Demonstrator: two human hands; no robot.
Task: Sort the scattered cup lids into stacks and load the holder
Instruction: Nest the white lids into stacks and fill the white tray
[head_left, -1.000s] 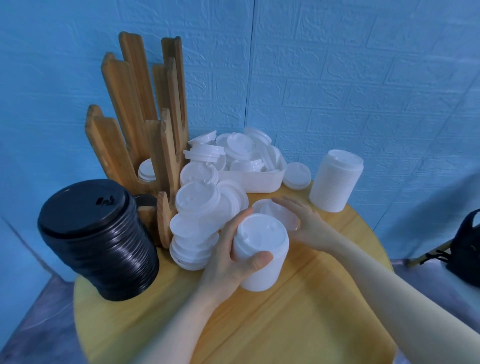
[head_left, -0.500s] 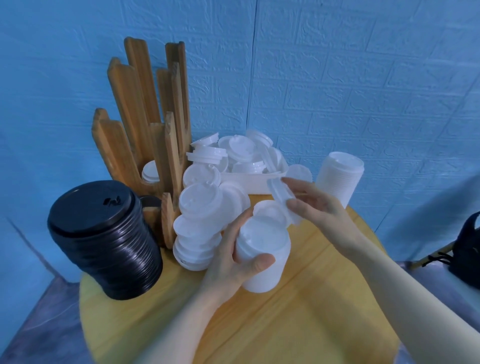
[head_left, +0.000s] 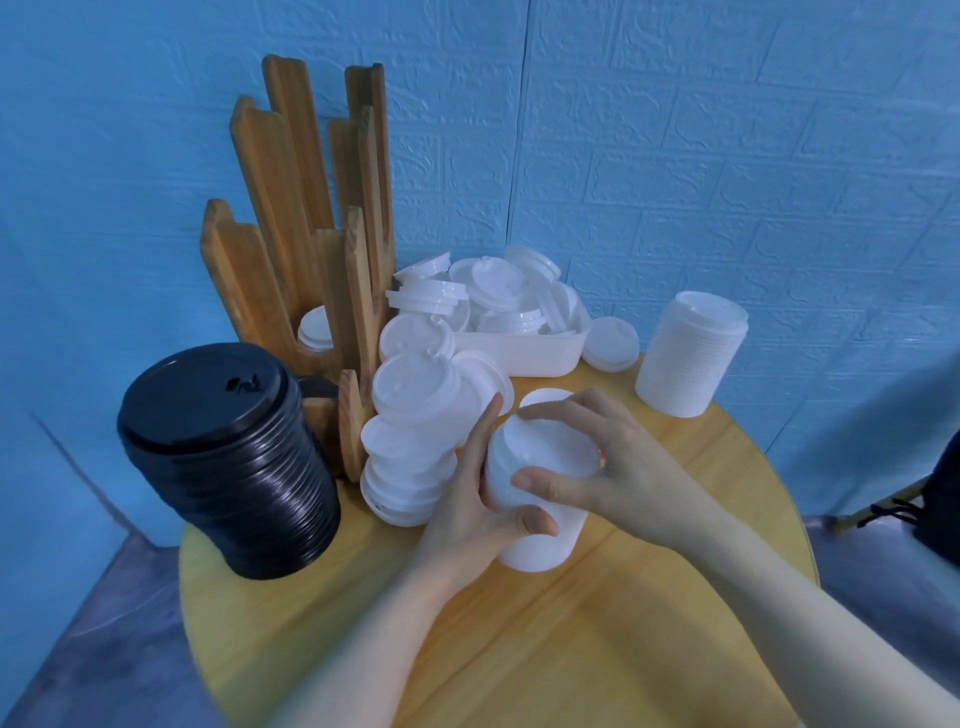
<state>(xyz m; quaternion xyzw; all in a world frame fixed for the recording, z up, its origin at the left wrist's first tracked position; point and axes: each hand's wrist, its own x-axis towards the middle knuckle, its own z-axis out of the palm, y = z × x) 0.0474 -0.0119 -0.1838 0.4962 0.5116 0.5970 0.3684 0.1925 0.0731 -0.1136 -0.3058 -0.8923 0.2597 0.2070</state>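
Wooden table (head_left: 649, 649), hands (head_left: 623, 483) gripping lid stack (head_left: 540, 530)

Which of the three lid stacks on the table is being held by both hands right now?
The short white stack at the table's middle, gripped by the left hand and right hand. The black stack and tall white stack stand untouched.

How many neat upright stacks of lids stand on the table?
3: the black stack at the left, a white stack at the far right, and the white stack gripped by both hands. The holder may hide others.
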